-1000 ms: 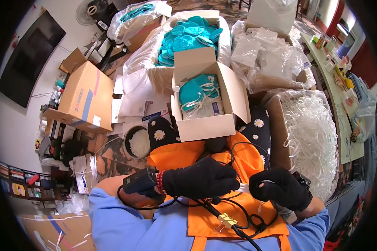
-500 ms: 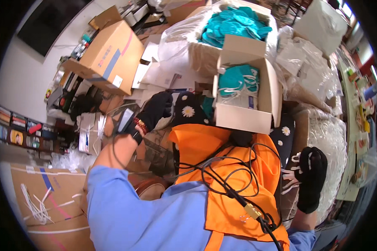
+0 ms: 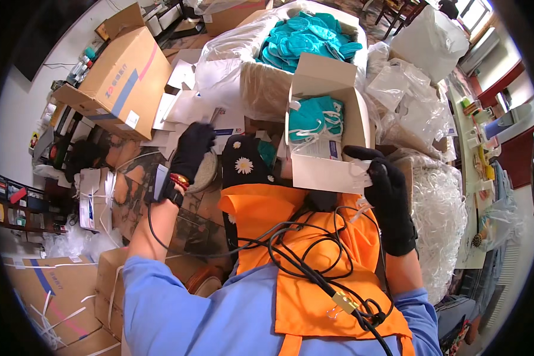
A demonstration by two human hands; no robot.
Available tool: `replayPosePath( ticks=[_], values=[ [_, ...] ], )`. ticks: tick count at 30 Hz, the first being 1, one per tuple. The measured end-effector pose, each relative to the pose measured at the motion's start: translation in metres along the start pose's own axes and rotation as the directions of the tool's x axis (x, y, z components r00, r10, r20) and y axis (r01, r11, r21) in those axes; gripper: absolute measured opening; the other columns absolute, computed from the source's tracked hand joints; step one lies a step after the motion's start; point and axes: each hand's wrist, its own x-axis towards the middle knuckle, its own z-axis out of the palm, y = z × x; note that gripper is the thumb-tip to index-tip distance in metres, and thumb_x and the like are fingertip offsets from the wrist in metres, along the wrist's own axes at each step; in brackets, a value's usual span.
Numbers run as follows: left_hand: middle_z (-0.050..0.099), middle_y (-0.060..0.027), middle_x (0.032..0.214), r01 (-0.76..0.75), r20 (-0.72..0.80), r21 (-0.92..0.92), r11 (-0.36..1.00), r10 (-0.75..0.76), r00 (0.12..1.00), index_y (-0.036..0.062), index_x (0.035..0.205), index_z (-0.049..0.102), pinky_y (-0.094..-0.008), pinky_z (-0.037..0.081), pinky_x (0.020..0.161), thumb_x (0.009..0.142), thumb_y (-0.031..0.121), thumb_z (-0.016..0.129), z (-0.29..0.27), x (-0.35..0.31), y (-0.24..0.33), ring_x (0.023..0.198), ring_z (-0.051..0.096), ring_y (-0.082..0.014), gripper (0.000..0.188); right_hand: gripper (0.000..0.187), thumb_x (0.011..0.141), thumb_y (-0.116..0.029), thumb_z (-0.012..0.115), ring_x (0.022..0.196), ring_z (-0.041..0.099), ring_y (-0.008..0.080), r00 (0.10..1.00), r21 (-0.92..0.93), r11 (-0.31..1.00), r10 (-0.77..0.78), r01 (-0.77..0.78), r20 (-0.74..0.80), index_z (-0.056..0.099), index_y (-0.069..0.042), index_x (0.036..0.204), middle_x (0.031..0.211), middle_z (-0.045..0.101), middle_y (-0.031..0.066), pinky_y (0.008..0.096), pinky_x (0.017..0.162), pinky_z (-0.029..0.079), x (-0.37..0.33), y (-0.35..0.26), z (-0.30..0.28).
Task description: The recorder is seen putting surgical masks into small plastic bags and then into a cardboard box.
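Observation:
A white carton (image 3: 329, 175) with its flaps up stands before my lap and holds teal face masks (image 3: 317, 116) with white ear straps. My right hand (image 3: 387, 193), in a black glove, is at the carton's near right corner, with white elastic straps (image 3: 362, 209) hanging from its fingers. Out to the left, my black-gloved left hand (image 3: 192, 151) is above a pale round container (image 3: 206, 172) and close to white papers. Its fingers are curled, and whatever they may hold is blurred. A small grey device (image 3: 159, 181) with a cable sits at my left wrist.
Behind the carton, a large plastic-lined box (image 3: 261, 89) is heaped with more teal masks (image 3: 308, 40). Brown cartons stand at left (image 3: 121, 77) and lower left (image 3: 47, 293). Plastic-wrapped bundles (image 3: 436, 219) flank my right side. Black cables (image 3: 314, 249) lie across my orange apron.
My right hand has moved from out at the right to the carton's near corner, with the white straps. My left hand has shifted slightly. The whole view has turned somewhat to the right.

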Motion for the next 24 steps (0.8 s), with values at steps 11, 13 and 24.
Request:
replayPosePath(
  ticks=[11,13,24],
  values=[
    [0.056,-0.0064,0.122,0.685,0.804,-0.594,0.422,0.288,0.520,0.0026,0.133,0.044,-0.0313,0.049,0.093,0.100,0.032,0.047,0.134,-0.045,0.235,0.108,0.058,-0.0162,0.045,0.026,0.098,-0.014,0.049,0.105,0.060,0.0162,0.988,0.098,0.987,-0.135,0.127,0.070,0.063,0.004,0.111,0.123,0.062,0.0110,0.0289,0.090,0.046,-0.001,-0.006,0.013],
    [0.059,-0.0053,0.116,0.691,0.792,-0.610,0.388,0.298,0.532,0.0035,0.130,0.047,-0.0310,0.050,0.091,0.100,0.031,0.047,0.132,-0.052,0.237,0.104,0.059,-0.0154,0.042,0.025,0.098,-0.011,0.048,0.098,0.061,0.0132,1.000,0.057,0.998,-0.017,0.017,0.010,0.062,0.003,0.114,0.122,0.062,0.0101,0.0266,0.085,0.048,-0.005,0.000,0.008],
    [0.063,-0.0024,0.094,0.515,0.820,-0.448,0.731,0.107,0.562,0.0044,0.118,0.055,-0.0243,0.050,0.066,0.099,0.022,0.050,0.130,-0.057,0.244,0.073,0.059,-0.0100,0.027,0.016,0.094,-0.008,0.056,0.087,0.057,0.0081,1.000,0.066,0.998,0.016,-0.014,-0.020,0.064,0.002,0.104,0.099,0.063,0.0033,0.0240,0.078,0.047,-0.013,0.009,0.017]
  ],
)
